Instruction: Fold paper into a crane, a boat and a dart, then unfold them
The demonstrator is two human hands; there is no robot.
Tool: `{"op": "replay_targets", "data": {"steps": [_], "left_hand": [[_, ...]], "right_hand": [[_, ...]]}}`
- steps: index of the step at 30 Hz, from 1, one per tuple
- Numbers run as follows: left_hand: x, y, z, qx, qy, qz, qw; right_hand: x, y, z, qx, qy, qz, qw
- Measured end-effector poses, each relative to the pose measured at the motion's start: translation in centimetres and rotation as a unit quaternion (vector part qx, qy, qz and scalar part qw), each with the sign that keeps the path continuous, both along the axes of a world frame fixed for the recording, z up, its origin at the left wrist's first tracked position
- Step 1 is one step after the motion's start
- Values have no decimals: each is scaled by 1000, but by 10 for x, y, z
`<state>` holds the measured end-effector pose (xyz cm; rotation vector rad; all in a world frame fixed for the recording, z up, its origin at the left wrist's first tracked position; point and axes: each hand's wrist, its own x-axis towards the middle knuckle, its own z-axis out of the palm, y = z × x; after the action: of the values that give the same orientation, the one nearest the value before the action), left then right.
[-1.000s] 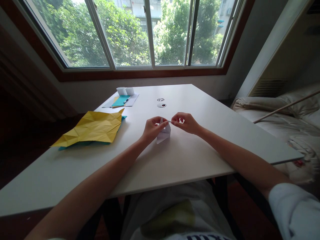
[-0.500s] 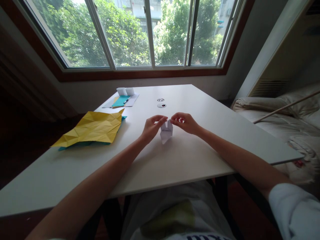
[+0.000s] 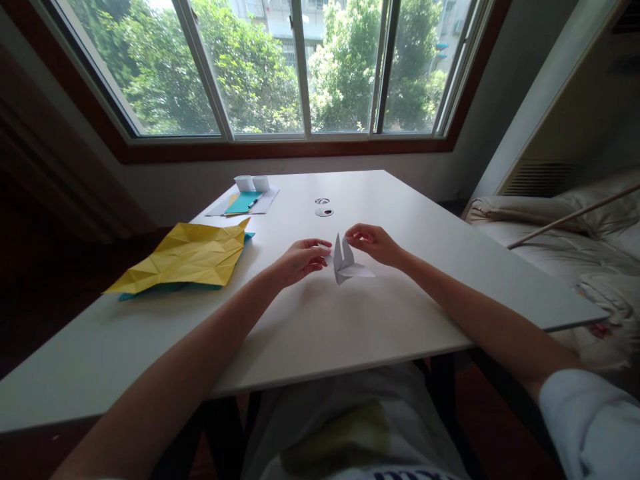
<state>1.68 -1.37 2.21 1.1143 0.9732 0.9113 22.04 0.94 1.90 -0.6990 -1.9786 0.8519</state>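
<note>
A small folded white paper model (image 3: pixel 346 263) is held just above the white table (image 3: pixel 320 327), between both hands. My left hand (image 3: pixel 301 259) pinches its left tip with curled fingers. My right hand (image 3: pixel 373 243) pinches an upright flap at its top. One flap of the model spreads out flat toward the right.
A creased yellow sheet (image 3: pixel 187 257) lies on a teal sheet at the table's left. At the back left are a teal card with a pen (image 3: pixel 241 202) on white paper and a small white folded box (image 3: pixel 251 182). Two round holes (image 3: pixel 323 206) mark the tabletop. A bed is at the right.
The paper model has turned and opened: a flap now sticks out flat to the right. My left hand has slid slightly down and left, my right stays at the top.
</note>
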Motion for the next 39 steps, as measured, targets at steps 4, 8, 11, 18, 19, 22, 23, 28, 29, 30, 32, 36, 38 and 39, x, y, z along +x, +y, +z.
{"op": "replay_targets", "data": {"steps": [4,8,11,18,19,22,23,28,29,30,32,36,38,39], "left_hand": [[1,3,-1,18,-40,111,993],[-3,8,-2,15,-75,200,977],[-4,10,-4,2,-93,215,972],[0,6,-8,-39,-55,147,987],[1,5,-8,-43,-49,129,990],[2,1,-8,-53,-38,80,995],[3,0,-8,-55,-36,71,995],[7,-3,-7,-56,-34,61,996],[7,-3,-7,-52,-38,66,996],[7,-3,-7,-46,-43,71,995],[8,-3,-7,-36,-54,82,995],[8,-5,-7,-34,-53,92,994],[9,-6,-7,-29,-55,82,995],[10,-7,-7,-24,-59,72,995]], "right_hand": [[5,9,-4,-139,12,-66,988],[12,14,-6,-313,3,-68,947],[15,14,-6,-368,31,-40,929],[19,24,-10,-364,151,-107,913],[20,26,-11,-365,164,-120,909],[22,30,-15,-366,178,-144,902],[22,31,-15,-365,174,-148,903],[22,32,-19,-253,95,-202,941],[22,32,-20,-190,74,-224,953],[21,32,-20,-125,54,-242,961],[19,31,-18,-20,24,-258,966],[11,22,-14,31,-19,-231,972],[6,16,-13,35,-34,-214,976],[4,14,-13,36,-38,-209,977]]}}
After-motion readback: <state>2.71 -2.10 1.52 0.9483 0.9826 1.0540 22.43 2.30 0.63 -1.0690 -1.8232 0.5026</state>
